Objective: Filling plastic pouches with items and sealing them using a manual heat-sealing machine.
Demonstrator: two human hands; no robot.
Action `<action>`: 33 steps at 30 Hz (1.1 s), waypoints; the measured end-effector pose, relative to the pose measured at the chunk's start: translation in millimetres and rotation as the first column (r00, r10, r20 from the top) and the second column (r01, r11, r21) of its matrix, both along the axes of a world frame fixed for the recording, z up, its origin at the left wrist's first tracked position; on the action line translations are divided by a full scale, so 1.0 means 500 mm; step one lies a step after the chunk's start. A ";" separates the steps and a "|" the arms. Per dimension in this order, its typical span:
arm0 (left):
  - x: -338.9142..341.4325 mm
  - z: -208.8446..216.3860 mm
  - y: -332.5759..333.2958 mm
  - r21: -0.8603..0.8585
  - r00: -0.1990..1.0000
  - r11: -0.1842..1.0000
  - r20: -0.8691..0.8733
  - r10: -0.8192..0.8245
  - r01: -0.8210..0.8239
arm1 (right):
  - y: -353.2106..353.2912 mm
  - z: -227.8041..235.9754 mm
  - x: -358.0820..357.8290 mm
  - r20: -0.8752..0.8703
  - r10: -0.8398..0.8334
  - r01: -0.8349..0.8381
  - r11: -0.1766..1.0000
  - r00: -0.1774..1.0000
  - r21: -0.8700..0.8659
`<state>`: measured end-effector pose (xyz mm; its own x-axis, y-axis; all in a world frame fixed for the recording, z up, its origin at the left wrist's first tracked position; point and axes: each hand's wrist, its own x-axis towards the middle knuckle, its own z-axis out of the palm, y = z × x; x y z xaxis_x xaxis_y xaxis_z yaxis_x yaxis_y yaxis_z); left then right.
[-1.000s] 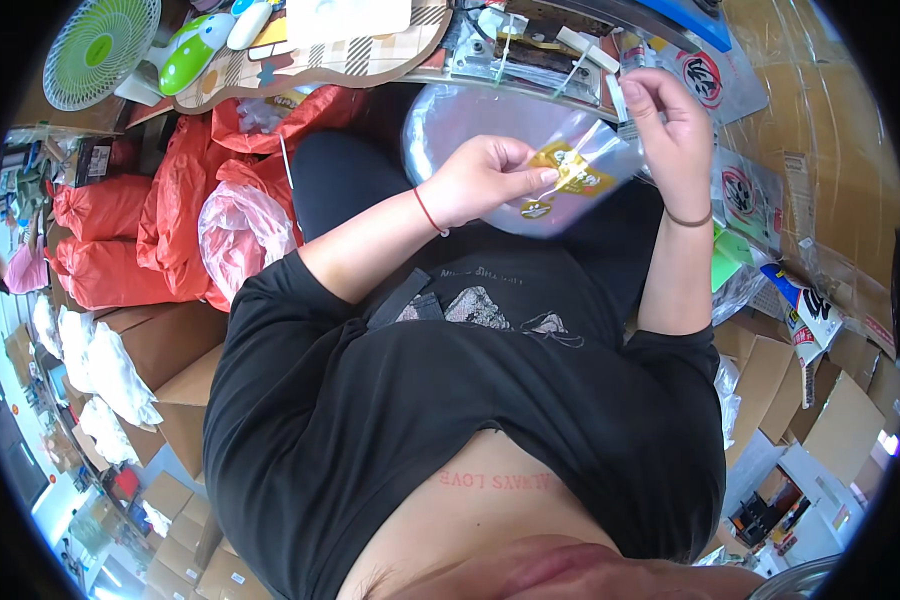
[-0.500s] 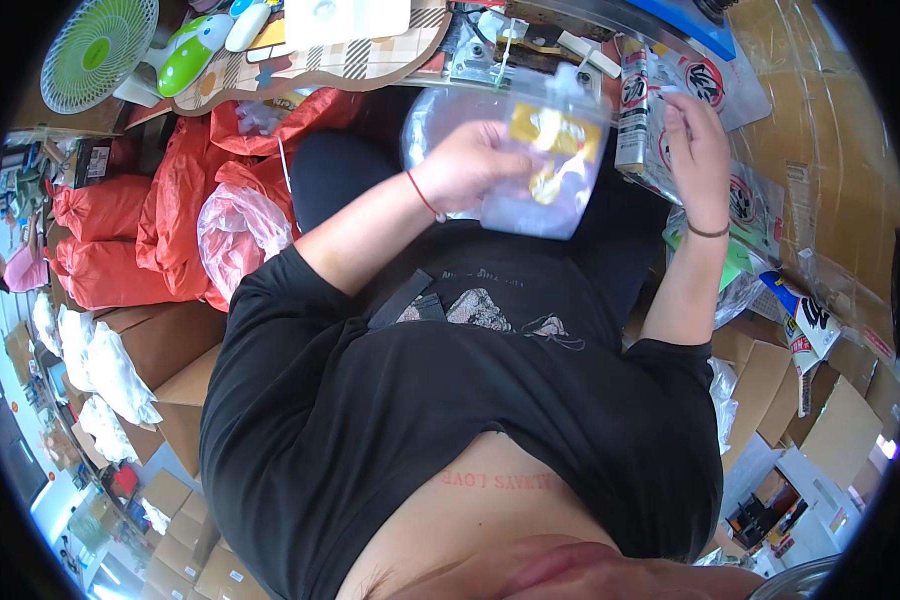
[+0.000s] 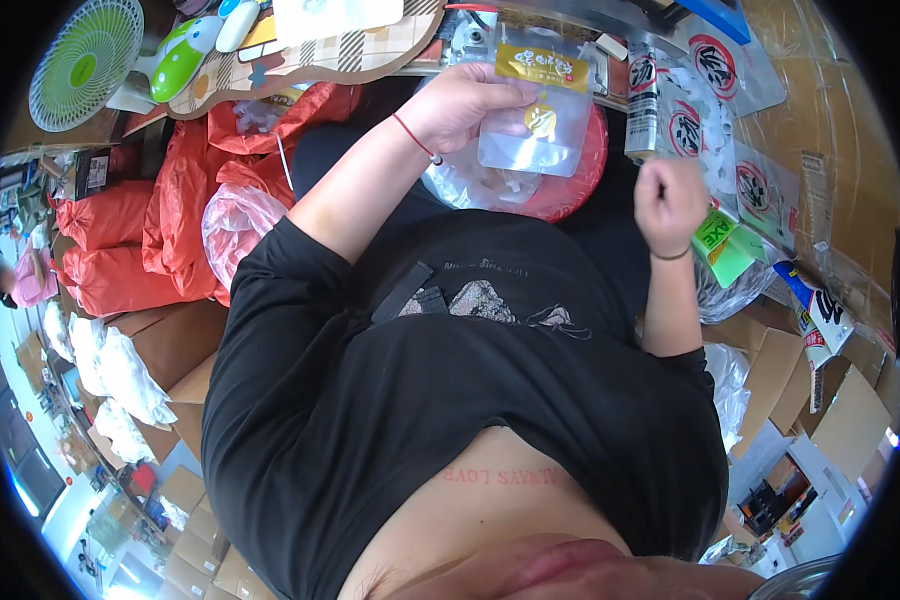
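Note:
My left hand (image 3: 467, 108) grips a clear plastic pouch (image 3: 532, 140) by its left side, thumb in front. The pouch has a gold band near its top and a small gold mark below. Behind and beneath it is a red basin (image 3: 592, 172) with clear plastic inside it, in front of my lap. My right hand (image 3: 667, 208) is curled closed, apart from the pouch, over my right thigh. Whatever its fingers may hold is too small or hidden to make out. Just beyond it lie printed clear bags (image 3: 686, 128) and a silver printed pack (image 3: 642, 105).
Red plastic sacks (image 3: 175, 210) are heaped at my left. A green fan (image 3: 85, 65) stands on a checked board (image 3: 340, 55) at the far left. A green packet (image 3: 722, 255) and cardboard boxes (image 3: 850, 415) are on my right. Brown cardboard (image 3: 810, 90) covers the far right.
My left hand has lifted the pouch slightly away from me, uncovering more of the basin. My right hand has left the printed bags, come nearer to me and curled closed.

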<state>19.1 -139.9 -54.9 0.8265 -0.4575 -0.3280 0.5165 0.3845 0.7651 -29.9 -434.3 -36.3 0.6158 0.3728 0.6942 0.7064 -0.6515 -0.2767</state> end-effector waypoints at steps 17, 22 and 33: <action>-0.050 -0.015 0.069 0.223 0.995 0.971 0.027 -0.099 0.090 | 0.150 -0.616 0.207 -0.979 -0.037 -0.338 0.935 0.198 -0.104; -0.169 -0.102 0.255 0.108 0.997 0.994 -0.071 -0.005 0.012 | 0.170 -0.702 0.266 -0.773 -0.587 -0.445 0.641 0.240 -0.625; -0.178 -0.248 0.373 -0.663 0.927 0.744 -0.223 -0.301 0.082 | 0.179 -0.742 0.240 -0.843 -0.536 0.075 0.840 -0.039 -0.538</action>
<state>-70.1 46.5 -178.7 0.6089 -0.7848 -0.1154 0.7900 0.5869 0.1772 90.1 -344.7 -407.3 0.6957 -0.0754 -0.7144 -0.3520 -0.9027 -0.2475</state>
